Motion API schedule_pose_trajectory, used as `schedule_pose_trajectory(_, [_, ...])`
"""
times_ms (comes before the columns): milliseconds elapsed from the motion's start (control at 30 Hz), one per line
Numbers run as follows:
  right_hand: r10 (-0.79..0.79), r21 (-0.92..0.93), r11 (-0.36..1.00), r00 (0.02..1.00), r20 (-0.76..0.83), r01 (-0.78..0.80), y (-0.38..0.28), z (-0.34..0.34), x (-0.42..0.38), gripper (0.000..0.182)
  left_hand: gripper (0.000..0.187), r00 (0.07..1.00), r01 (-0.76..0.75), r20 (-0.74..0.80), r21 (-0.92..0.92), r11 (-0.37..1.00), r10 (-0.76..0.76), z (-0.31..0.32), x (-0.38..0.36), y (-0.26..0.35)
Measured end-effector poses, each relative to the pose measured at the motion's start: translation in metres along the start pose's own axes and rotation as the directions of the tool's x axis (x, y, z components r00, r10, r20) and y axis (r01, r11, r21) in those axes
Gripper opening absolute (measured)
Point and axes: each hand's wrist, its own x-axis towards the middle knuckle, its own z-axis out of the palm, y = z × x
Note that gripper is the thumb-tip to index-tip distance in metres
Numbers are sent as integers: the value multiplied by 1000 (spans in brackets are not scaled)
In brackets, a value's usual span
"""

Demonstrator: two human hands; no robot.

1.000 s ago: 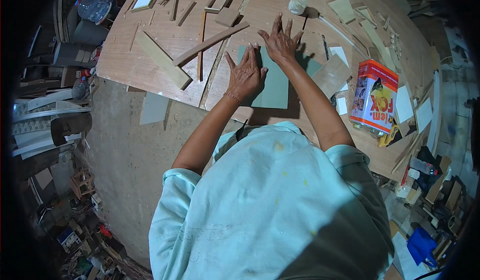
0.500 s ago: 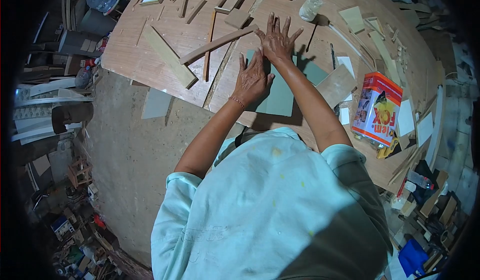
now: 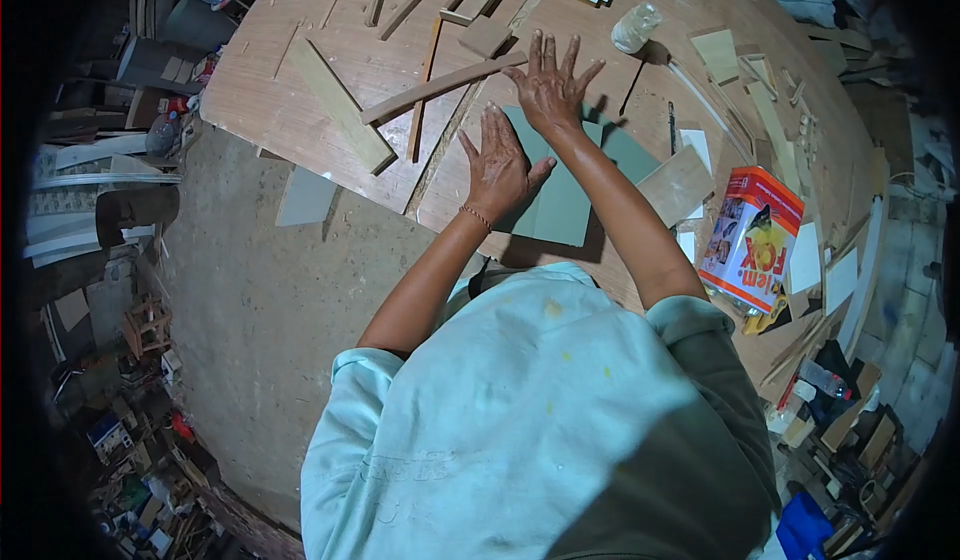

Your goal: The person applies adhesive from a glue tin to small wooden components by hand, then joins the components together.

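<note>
Under my hands lies a flat grey-green board (image 3: pixel 565 200) on the wooden worktable (image 3: pixel 455 175). My left hand (image 3: pixel 500 168) rests at the board's left edge, fingers stretched out and the thumb over its surface. My right hand (image 3: pixel 552 90) lies flat with spread fingers across the board's far edge, its wrist over the board. Neither hand grips anything. A second grey-green piece (image 3: pixel 628 152) shows to the right of my right forearm. Beyond my left hand, a brown wood strip (image 3: pixel 440 88) reaches close to my right fingers.
To the right stand an orange-and-white glue can (image 3: pixel 752 240) and, farther back, a cloudy jar (image 3: pixel 636 28). A brown panel (image 3: pixel 676 178) lies beside the can. A pale plank (image 3: pixel 340 100) and a thin orange-brown strip (image 3: pixel 424 90) lie at left. Wood scraps fill the right edge.
My left hand has shifted slightly left and its thumb has spread outward. My right hand stays spread near the board's far edge. The view has tilted slightly.
</note>
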Motion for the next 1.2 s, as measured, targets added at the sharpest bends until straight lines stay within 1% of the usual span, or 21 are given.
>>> schedule_pose_trajectory(67, [-50, -23, 998, 999, 19, 51, -12, 1, 3, 70, 98, 1000, -2, 11, 5, 1000, 2, 0, 1, 0])
schedule_pose_trajectory(100, [-51, -18, 999, 998, 22, 51, -18, 2, 5, 70, 98, 1000, -9, 22, 11, 1000, 9, 0, 0, -2])
schedule_pose_trajectory(167, [-85, 57, 995, 996, 24, 84, -28, 0, 9, 71, 99, 1000, -8, 4, -4, 1000, 8, 1, 0, -3])
schedule_pose_trajectory(233, [-76, 55, 996, 997, 1, 75, -27, 2, 9, 70, 99, 1000, -17, -17, -26, 1000, 17, 2, 0, -3])
schedule_pose_trajectory(300, [-63, 29, 998, 998, 19, 62, -22, 0, 8, 70, 102, 1000, 27, 12, 25, 999, -28, 1, 0, -1])
schedule_pose_trajectory(333, [-62, 27, 998, 998, 16, 62, -18, -2, 7, 70, 102, 1000, 25, 9, 24, 999, -25, 1, 1, 0])
schedule_pose_trajectory(400, [-100, -59, 993, 995, -14, 99, -6, -5, 3, 72, 105, 998, 48, 37, 18, 999, -48, -1, 1, 0])
schedule_pose_trajectory(433, [-98, -60, 994, 995, -12, 97, 2, -5, 1, 72, 105, 998, 46, 39, 17, 999, -47, -2, 1, 0])
schedule_pose_trajectory(500, [-45, -30, 999, 997, -60, 43, 21, -8, -6, 72, 106, 999, 51, 6, -18, 999, -51, -1, 0, 0])
schedule_pose_trajectory(533, [-17, -31, 999, 998, -53, 16, 29, -10, -9, 71, 106, 999, 46, 10, -24, 999, -46, 0, 0, 2])
schedule_pose_trajectory(600, [-8, -49, 999, 998, -66, 4, 36, -13, -15, 71, 107, 998, 58, 10, 19, 998, -58, -1, 0, 2])
schedule_pose_trajectory(700, [-1, -49, 999, 996, -93, -4, 36, -18, -29, 70, 106, 997, 75, 21, 14, 997, -75, 0, 0, 2])
schedule_pose_trajectory(767, [6, -80, 997, 995, -100, -14, 32, -23, -42, 69, 106, 997, 69, 22, 29, 997, -70, 2, 1, 1])
schedule_pose_trajectory(833, [15, -71, 997, 996, -89, -22, 29, -31, -55, 67, 107, 998, 64, 18, 44, 997, -65, 3, 1, 1])
schedule_pose_trajectory(900, [71, -105, 992, 996, -51, -76, 26, -39, -67, 67, 107, 997, 75, 4, 38, 996, -76, 5, 1, 0])
schedule_pose_trajectory(933, [88, -87, 992, 995, -36, -91, 27, -41, -73, 67, 107, 997, 71, -1, 9, 997, -71, 6, 1, -1])
schedule_pose_trajectory(1167, [147, -51, 988, 989, 8, -147, 17, -59, -108, 66, 107, 998, 52, -22, 26, 998, -51, 7, 2, -3])
schedule_pose_trajectory(1200, [150, -17, 989, 989, 22, -149, 15, -61, -113, 66, 107, 998, 49, -25, 17, 999, -49, 7, 2, -3])
